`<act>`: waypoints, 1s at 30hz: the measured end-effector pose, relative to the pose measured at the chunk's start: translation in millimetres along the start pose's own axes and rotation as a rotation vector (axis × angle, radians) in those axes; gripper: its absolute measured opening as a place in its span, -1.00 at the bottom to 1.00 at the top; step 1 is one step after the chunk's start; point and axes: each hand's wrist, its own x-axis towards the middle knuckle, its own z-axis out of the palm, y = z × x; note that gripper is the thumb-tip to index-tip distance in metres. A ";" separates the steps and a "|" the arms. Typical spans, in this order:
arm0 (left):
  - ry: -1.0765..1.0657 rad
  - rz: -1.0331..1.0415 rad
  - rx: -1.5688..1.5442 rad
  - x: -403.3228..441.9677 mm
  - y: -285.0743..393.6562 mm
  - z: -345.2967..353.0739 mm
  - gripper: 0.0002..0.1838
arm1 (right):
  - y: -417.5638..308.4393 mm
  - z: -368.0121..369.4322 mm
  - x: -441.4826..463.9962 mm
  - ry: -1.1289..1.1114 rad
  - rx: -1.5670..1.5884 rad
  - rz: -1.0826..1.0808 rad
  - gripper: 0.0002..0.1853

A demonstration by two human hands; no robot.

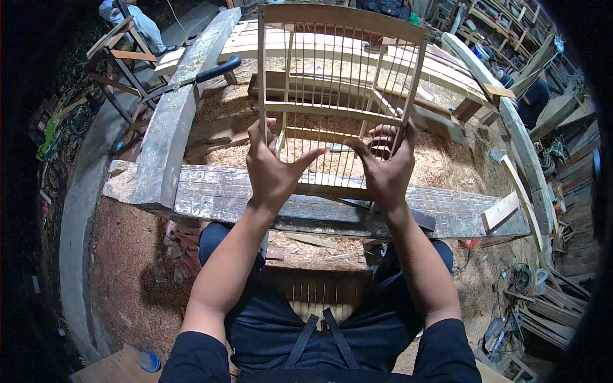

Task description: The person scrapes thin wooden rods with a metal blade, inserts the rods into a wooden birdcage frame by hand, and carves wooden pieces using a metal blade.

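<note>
A wooden birdcage frame with thin upright bars stands upright before me, above the near edge of a thick worn beam. My left hand wraps its fingers round the lower left post, thumb stretched inward across the bars. Round the lower right post my right hand is closed in the same way, its thumb also pointing inward over the bars. Whether the cage's bottom rests on the beam I cannot tell. Partly behind my right wrist, a dark flat piece lies on the beam.
A black-gripped bar lies across the left beam. Wood offcuts sit at the beam's right end. Shavings cover the ground. One person is at the far left, another at the right.
</note>
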 end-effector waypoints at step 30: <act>0.043 -0.132 -0.473 10.8 -11.5 -24.3 -0.75 | -8.4 -16.6 19.4 -0.144 0.264 -0.029 -0.50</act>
